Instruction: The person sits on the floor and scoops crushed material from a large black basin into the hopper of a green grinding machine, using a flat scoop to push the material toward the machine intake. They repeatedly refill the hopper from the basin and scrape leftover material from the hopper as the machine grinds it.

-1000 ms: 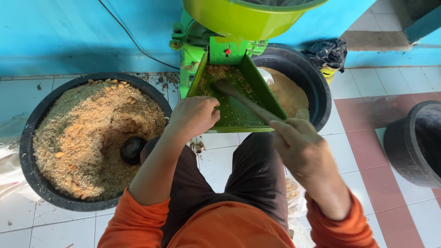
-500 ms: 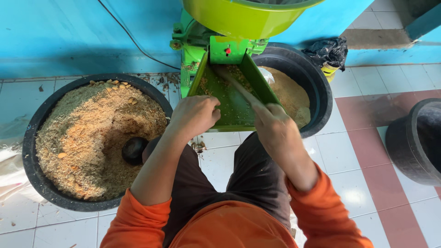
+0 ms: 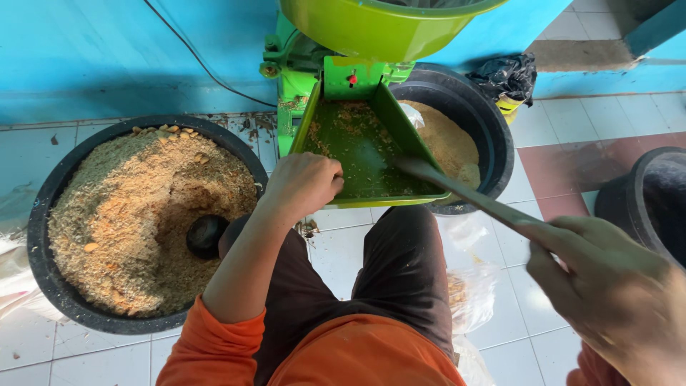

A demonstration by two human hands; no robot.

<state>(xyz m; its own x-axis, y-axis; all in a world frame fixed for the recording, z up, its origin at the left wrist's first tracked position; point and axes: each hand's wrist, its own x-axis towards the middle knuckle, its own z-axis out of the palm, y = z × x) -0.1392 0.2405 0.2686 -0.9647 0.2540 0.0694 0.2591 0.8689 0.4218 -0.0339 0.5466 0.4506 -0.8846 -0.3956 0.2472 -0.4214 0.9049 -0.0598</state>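
The left hand (image 3: 304, 184) is curled into a loose fist and rests on the left side of the green chute tray (image 3: 364, 154), its knuckles against the tray's lower left edge; whether it pinches anything inside the fist cannot be told. The right hand (image 3: 614, 293) is closed around the handle end of a long flat stick (image 3: 464, 193), index finger stretched along it. The stick runs up and to the left from that hand, and its tip lies on the tray floor near the tray's right wall, so the two hands stand well apart with the tray's front lip between them.

The tray slopes down from a green grinding machine (image 3: 300, 71) topped by a yellow-green hopper (image 3: 379, 25); brown crumbs dot its surface. Behind and to the right of the tray sits a black tub (image 3: 493, 136) holding fine tan meal. To the left of the person's knee stands a larger black basin (image 3: 43, 214) heaped with coarse orange-brown meal, a dark round scoop (image 3: 207, 234) sunk in it near the left forearm. A black bag (image 3: 507, 75) lies by the blue wall (image 3: 107, 50), and another dark tub (image 3: 643, 200) shows just above the right hand. Clear plastic sheeting (image 3: 468, 286) lies on the tiled floor (image 3: 557, 121) beside the person's dark trousers.
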